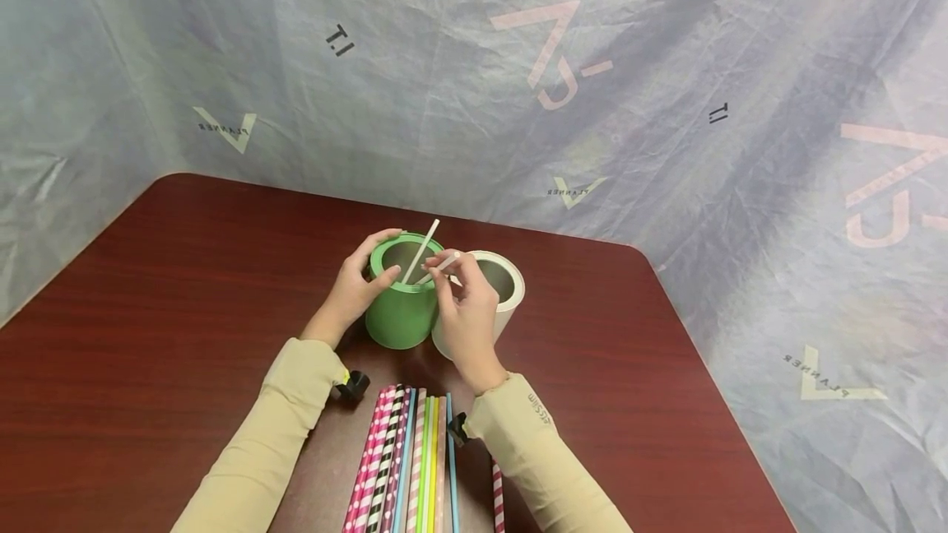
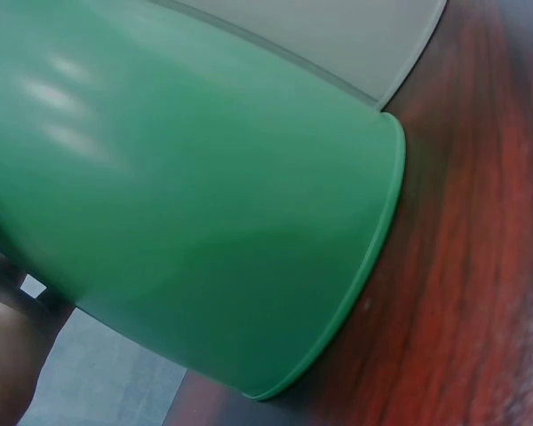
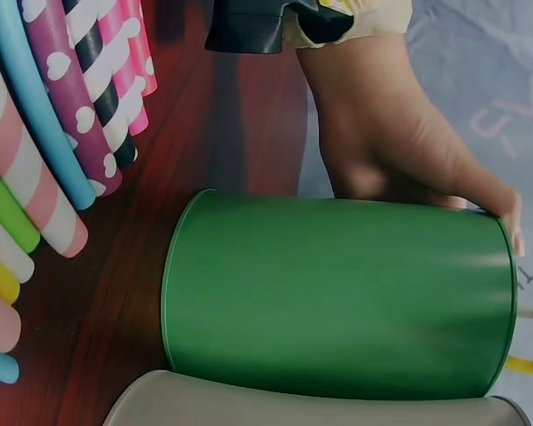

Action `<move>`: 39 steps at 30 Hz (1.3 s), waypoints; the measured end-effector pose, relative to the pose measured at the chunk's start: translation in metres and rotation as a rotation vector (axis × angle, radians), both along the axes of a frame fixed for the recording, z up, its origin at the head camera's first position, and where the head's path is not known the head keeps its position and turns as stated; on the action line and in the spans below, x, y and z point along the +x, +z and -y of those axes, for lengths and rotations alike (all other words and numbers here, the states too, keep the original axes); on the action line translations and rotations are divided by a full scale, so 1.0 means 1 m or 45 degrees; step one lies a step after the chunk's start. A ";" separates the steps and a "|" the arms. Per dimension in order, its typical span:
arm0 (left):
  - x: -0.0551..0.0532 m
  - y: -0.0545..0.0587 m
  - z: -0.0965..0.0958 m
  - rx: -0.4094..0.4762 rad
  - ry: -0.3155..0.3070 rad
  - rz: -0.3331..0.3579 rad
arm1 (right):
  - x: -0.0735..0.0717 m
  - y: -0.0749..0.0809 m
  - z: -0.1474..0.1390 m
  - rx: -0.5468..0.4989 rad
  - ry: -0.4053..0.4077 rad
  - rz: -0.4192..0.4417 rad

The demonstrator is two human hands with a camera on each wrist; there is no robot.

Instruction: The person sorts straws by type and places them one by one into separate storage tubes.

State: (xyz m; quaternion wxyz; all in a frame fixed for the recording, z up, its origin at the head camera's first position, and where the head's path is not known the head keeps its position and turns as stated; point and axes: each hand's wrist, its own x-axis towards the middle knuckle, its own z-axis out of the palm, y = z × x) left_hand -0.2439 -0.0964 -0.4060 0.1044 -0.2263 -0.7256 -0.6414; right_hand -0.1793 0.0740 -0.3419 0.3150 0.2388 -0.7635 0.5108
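Clasping green canister (image 1: 401,317) at its rim with left grip (image 1: 354,286), beside white canister (image 1: 511,303) on counter (image 1: 185,294). Pinching pale straw (image 1: 448,261) with right grip (image 1: 468,307) at the green canister's mouth.

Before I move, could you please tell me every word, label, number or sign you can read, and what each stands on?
"T.I", black, twice on the backdrop in the head view.
"PLANNER", mirrored, three times on the backdrop there.
"V", pale, beside each "PLANNER".
Large pink characters on the backdrop: too unclear to read surely.
Right sleeve: small lettering, too unclear to read.
Green can, white can, straws: no readable text.
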 end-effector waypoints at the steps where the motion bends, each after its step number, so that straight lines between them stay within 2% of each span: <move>1: 0.000 0.000 0.000 0.000 -0.001 0.002 | 0.000 0.000 0.001 0.022 -0.019 0.016; 10: 0.001 0.003 -0.001 0.012 -0.012 0.004 | 0.000 0.000 0.005 0.105 -0.046 0.100; 18: 0.000 0.001 -0.002 0.003 -0.002 -0.020 | 0.000 0.000 0.006 0.102 -0.045 0.113; 30: 0.002 0.003 0.000 0.010 -0.005 0.022 | 0.002 -0.001 0.008 0.093 -0.037 0.141; 39: 0.002 0.004 0.000 -0.002 0.007 0.010 | 0.002 -0.002 0.008 0.082 -0.040 0.167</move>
